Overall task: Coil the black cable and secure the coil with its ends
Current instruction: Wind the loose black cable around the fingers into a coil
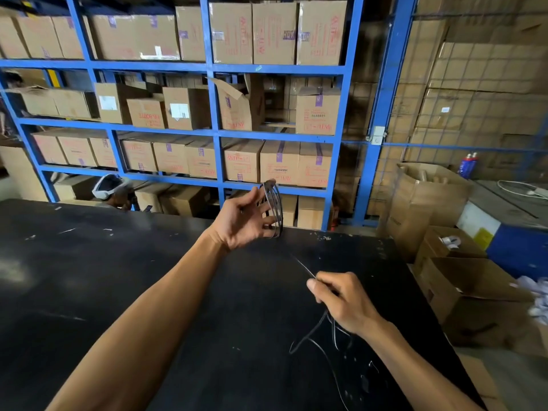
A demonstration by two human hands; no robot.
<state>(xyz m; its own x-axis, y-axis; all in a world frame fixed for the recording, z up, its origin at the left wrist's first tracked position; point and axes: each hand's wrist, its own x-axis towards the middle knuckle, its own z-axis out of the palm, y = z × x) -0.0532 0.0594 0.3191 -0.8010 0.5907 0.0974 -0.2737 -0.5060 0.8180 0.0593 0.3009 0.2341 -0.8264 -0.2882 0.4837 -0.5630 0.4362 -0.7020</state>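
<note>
Left hand (243, 218): I hold it raised above the far part of the table, palm turned toward me, fingers spread and only lightly bent; several loops of the black cable (274, 210) are wound round the fingers and stand upright like a hoop at the fingertips.
Left grip: loops hang on the spread fingers; I cannot tell if the thumb pins them.
Right hand (341, 301): lower and nearer to me, knuckles up, fingers curled; thumb and forefinger pinch the cable strand.
Right grip: clenched on the cable, strand coming out at the thumb tip.
Cable run: from the coil a thin strand slants down to my right hand (hard to trace against the black surface, only a glint shows); behind the hand the slack drops to the table in loose bends and trails toward the near edge.
Cable ends: I cannot make them out.
Table (103, 277): black top, scuffed, with pale flecks.
Shelving (218, 134): blue metal rack behind the table, stacked with cardboard boxes (275, 34) on every level.
Right side: open cardboard cartons (468, 295) on the floor beside the table, wire mesh partition (474, 84) behind them.
Other person: a head with a white headset (109, 186) shows just past the table's far edge, left of centre.
</note>
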